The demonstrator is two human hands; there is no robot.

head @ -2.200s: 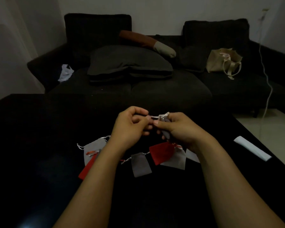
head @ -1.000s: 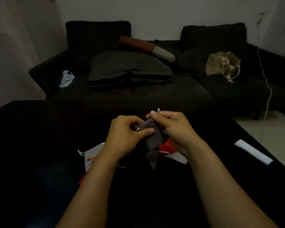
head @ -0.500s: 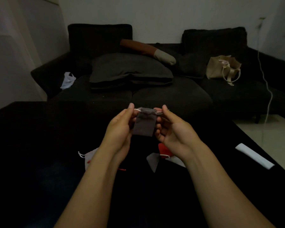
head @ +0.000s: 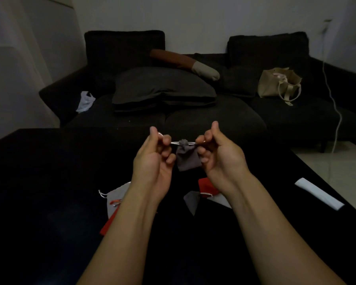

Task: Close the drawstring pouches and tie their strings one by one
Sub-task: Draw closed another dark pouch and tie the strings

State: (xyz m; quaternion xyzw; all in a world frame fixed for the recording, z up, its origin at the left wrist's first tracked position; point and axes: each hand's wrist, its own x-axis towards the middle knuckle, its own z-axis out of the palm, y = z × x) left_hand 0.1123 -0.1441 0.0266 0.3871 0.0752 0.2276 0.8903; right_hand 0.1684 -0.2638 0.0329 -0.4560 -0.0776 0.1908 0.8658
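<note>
Grey pouch (head: 187, 157) matt soft cloth; string (head: 190, 143) thin white cord; table (head: 39, 192) glossy black; sofa (head: 193, 120) dark fabric.

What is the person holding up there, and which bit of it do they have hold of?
A small grey pouch, held only by its drawstring: the left hand and right hand each pinch one end, with the cinched pouch hanging between.
</note>
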